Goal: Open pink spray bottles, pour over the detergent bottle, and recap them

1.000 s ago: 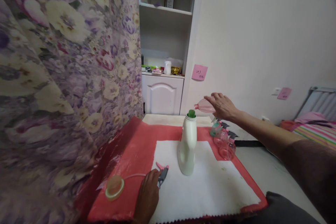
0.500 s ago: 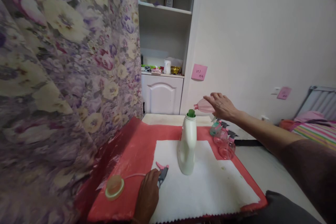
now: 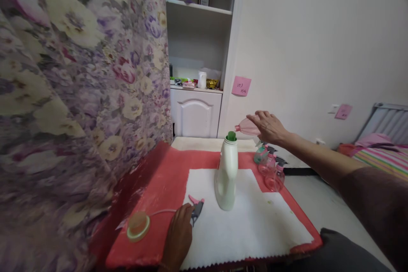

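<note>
My right hand (image 3: 267,127) grips a clear pink bottle (image 3: 247,126), tipped on its side with its mouth beside the top of a pale green jug (image 3: 228,174). The jug stands upright and uncapped, with a green spout (image 3: 231,136) in its neck. Low on the left, my left hand (image 3: 179,231) is closed round a grey and pink trigger spray head (image 3: 196,210); its thin tube points left. Left of that hand lies a round lid (image 3: 137,226) with a pale rim. Whether liquid runs from the bottle is too small to tell.
Several spray bottles (image 3: 274,177), pink and green, stand at the table's right edge. A white cloth (image 3: 255,229) lies over the red table cover (image 3: 153,195). A floral curtain (image 3: 79,93) hangs at the left, and a cabinet (image 3: 199,112) stands behind.
The view has shifted very slightly. Both hands, the tilted bottle and the jug keep practically the same places relative to each other.
</note>
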`<state>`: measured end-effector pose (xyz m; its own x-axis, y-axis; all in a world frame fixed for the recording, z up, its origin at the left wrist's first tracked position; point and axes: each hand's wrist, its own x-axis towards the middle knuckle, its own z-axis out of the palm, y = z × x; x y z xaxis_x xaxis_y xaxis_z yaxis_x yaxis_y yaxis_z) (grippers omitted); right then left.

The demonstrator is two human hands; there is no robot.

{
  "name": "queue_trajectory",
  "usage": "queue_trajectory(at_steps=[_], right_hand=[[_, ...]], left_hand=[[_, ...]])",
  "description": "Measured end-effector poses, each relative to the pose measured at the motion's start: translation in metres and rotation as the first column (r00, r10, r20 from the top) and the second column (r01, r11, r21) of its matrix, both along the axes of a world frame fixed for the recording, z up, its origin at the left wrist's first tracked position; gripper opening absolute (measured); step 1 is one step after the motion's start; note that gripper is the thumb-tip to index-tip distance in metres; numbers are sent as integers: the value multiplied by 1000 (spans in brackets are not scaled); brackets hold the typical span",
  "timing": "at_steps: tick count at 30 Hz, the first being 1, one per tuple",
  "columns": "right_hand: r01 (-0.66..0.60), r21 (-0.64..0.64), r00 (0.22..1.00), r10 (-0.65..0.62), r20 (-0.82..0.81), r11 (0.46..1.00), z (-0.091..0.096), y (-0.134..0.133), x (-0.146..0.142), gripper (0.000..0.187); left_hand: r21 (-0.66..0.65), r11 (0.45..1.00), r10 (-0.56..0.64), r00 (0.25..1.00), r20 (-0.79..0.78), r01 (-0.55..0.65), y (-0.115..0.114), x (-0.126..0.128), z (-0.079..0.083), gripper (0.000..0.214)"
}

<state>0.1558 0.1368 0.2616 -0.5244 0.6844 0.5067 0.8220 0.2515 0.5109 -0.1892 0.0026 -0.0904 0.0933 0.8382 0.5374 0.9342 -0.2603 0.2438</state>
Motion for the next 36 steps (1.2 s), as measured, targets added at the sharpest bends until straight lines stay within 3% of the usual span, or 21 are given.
queue_trajectory(at_steps=[8,36], right_hand=[[3,9,1000,-3,1,1000,3,1,3,79],[19,-7,1000,-19,3,1000,7,-5,0,74]], left_hand=[[-35,999,-15,999,44,17,-3,2,11,57],[-21,999,-31,997,74,33,-1,2,6,52]])
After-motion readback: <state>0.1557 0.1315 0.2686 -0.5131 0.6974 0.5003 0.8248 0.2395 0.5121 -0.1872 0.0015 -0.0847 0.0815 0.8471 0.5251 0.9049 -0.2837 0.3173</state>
